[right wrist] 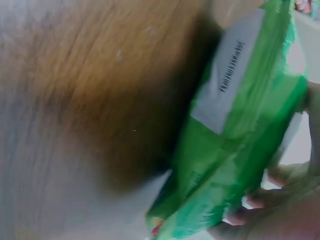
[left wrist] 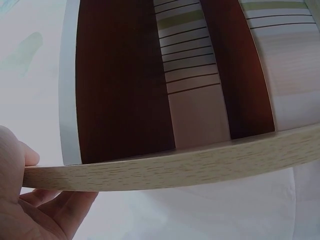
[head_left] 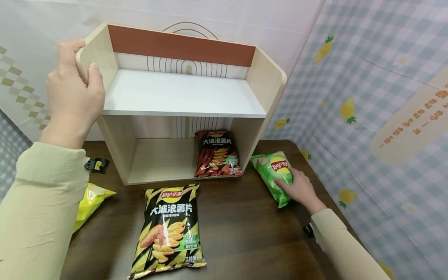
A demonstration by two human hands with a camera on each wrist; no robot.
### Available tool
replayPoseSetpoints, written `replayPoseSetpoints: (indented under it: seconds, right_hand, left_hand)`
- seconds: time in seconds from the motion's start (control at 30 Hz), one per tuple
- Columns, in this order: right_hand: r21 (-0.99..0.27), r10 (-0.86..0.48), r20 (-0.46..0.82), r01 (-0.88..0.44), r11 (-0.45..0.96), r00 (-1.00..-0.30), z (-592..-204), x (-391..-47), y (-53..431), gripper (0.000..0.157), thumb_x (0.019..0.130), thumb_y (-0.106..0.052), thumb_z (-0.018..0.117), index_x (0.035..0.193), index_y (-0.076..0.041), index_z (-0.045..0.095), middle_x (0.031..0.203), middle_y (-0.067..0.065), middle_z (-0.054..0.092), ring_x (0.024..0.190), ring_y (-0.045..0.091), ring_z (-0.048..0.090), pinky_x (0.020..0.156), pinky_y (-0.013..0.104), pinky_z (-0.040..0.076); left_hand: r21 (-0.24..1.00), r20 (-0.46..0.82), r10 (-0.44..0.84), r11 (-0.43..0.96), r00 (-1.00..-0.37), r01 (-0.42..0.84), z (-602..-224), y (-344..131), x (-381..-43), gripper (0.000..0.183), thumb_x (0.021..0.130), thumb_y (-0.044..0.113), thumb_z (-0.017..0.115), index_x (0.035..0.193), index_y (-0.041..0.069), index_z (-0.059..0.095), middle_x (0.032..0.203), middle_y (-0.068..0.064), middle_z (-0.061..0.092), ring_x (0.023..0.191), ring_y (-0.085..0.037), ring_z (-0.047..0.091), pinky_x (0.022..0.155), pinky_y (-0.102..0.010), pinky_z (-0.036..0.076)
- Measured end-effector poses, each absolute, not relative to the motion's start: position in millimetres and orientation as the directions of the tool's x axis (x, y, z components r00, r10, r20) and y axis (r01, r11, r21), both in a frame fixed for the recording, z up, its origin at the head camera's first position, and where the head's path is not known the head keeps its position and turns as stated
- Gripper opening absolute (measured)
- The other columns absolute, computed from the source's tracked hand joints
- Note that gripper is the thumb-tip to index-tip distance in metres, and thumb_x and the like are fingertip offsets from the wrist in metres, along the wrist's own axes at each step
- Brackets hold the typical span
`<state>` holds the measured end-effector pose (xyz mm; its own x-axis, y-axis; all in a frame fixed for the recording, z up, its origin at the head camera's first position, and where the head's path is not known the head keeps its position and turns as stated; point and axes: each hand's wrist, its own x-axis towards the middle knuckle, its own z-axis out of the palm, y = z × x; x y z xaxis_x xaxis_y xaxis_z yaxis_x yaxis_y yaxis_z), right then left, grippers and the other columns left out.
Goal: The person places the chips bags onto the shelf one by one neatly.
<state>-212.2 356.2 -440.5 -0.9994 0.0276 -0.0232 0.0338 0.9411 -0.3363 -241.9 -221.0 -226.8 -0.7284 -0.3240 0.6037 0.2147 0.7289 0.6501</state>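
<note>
At the upper left, my left hand (head_left: 75, 89) grips the side panel of a small two-tier wooden shelf (head_left: 185, 93). In the left wrist view, the thumb and fingers lie on opposite faces of that panel (left wrist: 175, 170). To the right of the shelf, my right hand (head_left: 301, 188) holds a green bag of potato chips (head_left: 273, 177) by its right side. The right wrist view shows the bag's back seam, with fingers (right wrist: 282, 197) around the far side. A red bag of chips (head_left: 217, 155) stands in the shelf's lower compartment, against its right wall.
A black-and-yellow bag of chips (head_left: 169, 233) lies on the brown table (head_left: 245, 233) in front of the shelf. Partly behind my left sleeve is a yellow bag (head_left: 91, 200). Printed cloth hangs behind the shelf, and checked cloth (head_left: 385, 175) borders the table's right side.
</note>
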Motion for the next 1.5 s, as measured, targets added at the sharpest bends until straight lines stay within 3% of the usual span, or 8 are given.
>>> replayPoseSetpoints:
  seconds: [0.23,0.47,0.6,0.77,0.93,1.07,1.2,1.5]
  right_hand:
    - [-0.390,-0.014,-0.209,0.070,0.918,-0.978,-419,-198,353,0.098,0.088,-0.068,0.049,0.149,0.005,0.023,0.146,0.038,0.026,0.129,0.055,0.030,0.098,0.065,0.032]
    - [-0.493,-0.014,-0.268,0.125,0.861,-0.963,-410,-194,369,0.090,0.092,-0.066,0.043,0.148,0.003,0.028,0.147,0.033,0.029,0.128,0.051,0.035,0.096,0.062,0.036]
    - [-0.501,0.027,-0.322,0.195,0.844,-0.946,-413,-193,378,0.094,0.091,-0.068,0.042,0.148,0.005,0.025,0.147,0.035,0.028,0.128,0.051,0.035,0.095,0.061,0.038]
    - [-0.554,0.058,-0.400,0.291,0.780,-0.915,-420,-194,383,0.104,0.087,-0.069,0.049,0.149,0.008,0.016,0.146,0.036,0.025,0.126,0.049,0.037,0.095,0.058,0.039]
    - [-0.564,0.072,-0.495,0.383,0.731,-0.866,-431,-197,386,0.112,0.082,-0.073,0.053,0.144,0.014,0.021,0.140,0.033,0.035,0.121,0.041,0.045,0.093,0.052,0.043]
    - [-0.544,0.070,-0.531,0.404,0.735,-0.844,-436,-199,387,0.108,0.082,-0.075,0.050,0.134,0.019,0.034,0.127,0.029,0.048,0.109,0.034,0.053,0.086,0.047,0.047]
    - [-0.562,0.072,-0.553,0.435,0.703,-0.830,-437,-200,386,0.100,0.082,-0.075,0.050,0.125,0.015,0.043,0.113,0.021,0.055,0.097,0.028,0.056,0.082,0.042,0.048]
    - [-0.724,-0.015,-0.569,0.493,0.484,-0.822,-443,-198,386,0.087,0.087,-0.067,0.052,0.132,0.006,0.039,0.109,0.012,0.060,0.094,0.022,0.061,0.080,0.038,0.052]
  left_hand:
    - [0.656,0.588,-0.320,0.726,-0.743,0.207,-226,-223,-241,0.046,0.094,0.034,0.041,0.140,0.038,0.037,0.128,-0.021,0.058,0.109,-0.044,0.057,0.079,-0.054,0.042]
    - [0.658,0.575,-0.310,0.725,-0.757,0.203,-226,-223,-240,0.047,0.094,0.034,0.040,0.141,0.036,0.035,0.129,-0.024,0.057,0.108,-0.047,0.056,0.078,-0.057,0.041]
    - [0.659,0.577,-0.311,0.724,-0.755,0.205,-226,-221,-241,0.047,0.094,0.034,0.040,0.141,0.036,0.036,0.129,-0.023,0.057,0.109,-0.046,0.056,0.079,-0.058,0.041]
    - [0.663,0.576,-0.315,0.719,-0.754,0.207,-226,-221,-242,0.046,0.094,0.034,0.041,0.139,0.041,0.036,0.128,-0.022,0.058,0.108,-0.043,0.057,0.077,-0.050,0.042]
    - [0.663,0.582,-0.318,0.719,-0.749,0.209,-226,-222,-242,0.045,0.094,0.034,0.042,0.138,0.042,0.036,0.126,-0.022,0.058,0.106,-0.041,0.058,0.074,-0.042,0.042]
    - [0.666,0.577,-0.321,0.718,-0.751,0.205,-227,-222,-242,0.046,0.094,0.034,0.042,0.139,0.042,0.036,0.127,-0.023,0.058,0.108,-0.042,0.057,0.078,-0.049,0.043]
    - [0.666,0.573,-0.324,0.719,-0.753,0.198,-227,-221,-242,0.046,0.094,0.034,0.041,0.140,0.040,0.035,0.127,-0.024,0.057,0.108,-0.043,0.057,0.079,-0.053,0.043]
    - [0.666,0.560,-0.314,0.721,-0.767,0.191,-226,-220,-242,0.046,0.095,0.034,0.039,0.141,0.039,0.034,0.129,-0.022,0.056,0.109,-0.042,0.057,0.080,-0.057,0.045]
